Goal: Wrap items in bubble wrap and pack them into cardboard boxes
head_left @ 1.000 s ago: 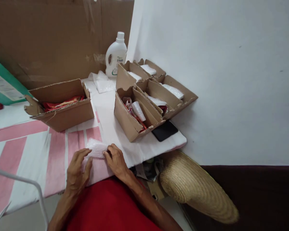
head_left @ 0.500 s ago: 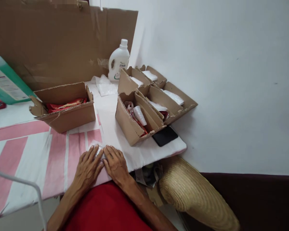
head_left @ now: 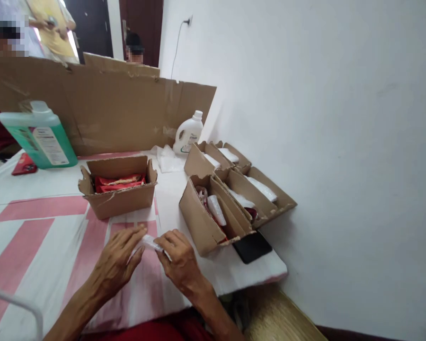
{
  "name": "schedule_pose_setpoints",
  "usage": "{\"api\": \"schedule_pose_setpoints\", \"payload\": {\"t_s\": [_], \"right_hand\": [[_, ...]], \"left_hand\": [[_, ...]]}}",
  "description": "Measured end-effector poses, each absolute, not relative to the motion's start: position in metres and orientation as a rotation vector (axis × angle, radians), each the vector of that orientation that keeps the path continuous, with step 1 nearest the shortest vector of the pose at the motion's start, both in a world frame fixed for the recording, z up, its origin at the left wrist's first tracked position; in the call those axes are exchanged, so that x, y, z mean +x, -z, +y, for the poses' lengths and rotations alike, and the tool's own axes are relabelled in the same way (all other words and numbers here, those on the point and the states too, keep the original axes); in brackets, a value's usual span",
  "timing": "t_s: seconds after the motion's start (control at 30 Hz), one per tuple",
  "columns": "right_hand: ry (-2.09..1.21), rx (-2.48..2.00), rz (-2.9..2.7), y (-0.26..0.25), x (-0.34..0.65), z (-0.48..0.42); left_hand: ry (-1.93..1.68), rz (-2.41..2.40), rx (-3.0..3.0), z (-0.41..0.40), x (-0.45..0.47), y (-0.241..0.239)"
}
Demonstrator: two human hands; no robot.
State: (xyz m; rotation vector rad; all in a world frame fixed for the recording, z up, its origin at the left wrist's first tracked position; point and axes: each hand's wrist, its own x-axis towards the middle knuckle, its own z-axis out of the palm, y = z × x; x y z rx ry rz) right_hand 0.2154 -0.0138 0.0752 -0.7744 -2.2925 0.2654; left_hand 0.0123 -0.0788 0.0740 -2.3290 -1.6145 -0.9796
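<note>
A small roll of bubble wrap (head_left: pixel 149 242) is between my two hands, just above the front part of the table. My left hand (head_left: pixel 119 253) holds its left end, fingers on top and thumb below. At the other end, the thumb and fingers of my right hand (head_left: pixel 180 253) pinch it. Whether something lies inside the wrap is hidden. Beyond my left hand stands a cardboard box (head_left: pixel 124 201) with red packets (head_left: pixel 119 182) in it. Near my right hand is a divided cardboard box (head_left: pixel 202 227) holding bubble-wrapped pieces (head_left: pixel 217 210) and red items.
A black phone (head_left: pixel 252 247) lies partly under the divided box. At the back are a white jug (head_left: pixel 189 135), a green liquid bottle (head_left: pixel 42 139) and a tall cardboard panel (head_left: pixel 128 111). A white wall (head_left: pixel 341 142) borders the right side. Other people are beyond the panel.
My hands were pressed flat over the bubble wrap on the table; now they hold it as a narrow roll by its ends. The camera has tilted up, bringing people into view.
</note>
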Motion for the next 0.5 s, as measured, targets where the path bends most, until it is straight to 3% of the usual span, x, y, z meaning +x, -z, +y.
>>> {"api": "schedule_pose_setpoints", "payload": {"t_s": [0.13,0.23,0.5], "right_hand": [[-0.216,-0.769,-2.024,-0.157,0.2,0.026],[-0.041,-0.779,-2.01,-0.194,0.162,0.069],[0.349,-0.383,-3.013,-0.187,0.062,0.15]], "left_hand": [[1.066,-1.686,-1.873,-0.066,-0.011,-0.118],[0.935,-1.718,-1.687,-0.053,-0.03,-0.117],[0.982,-1.624,-1.759,-0.05,-0.044,-0.076]]}}
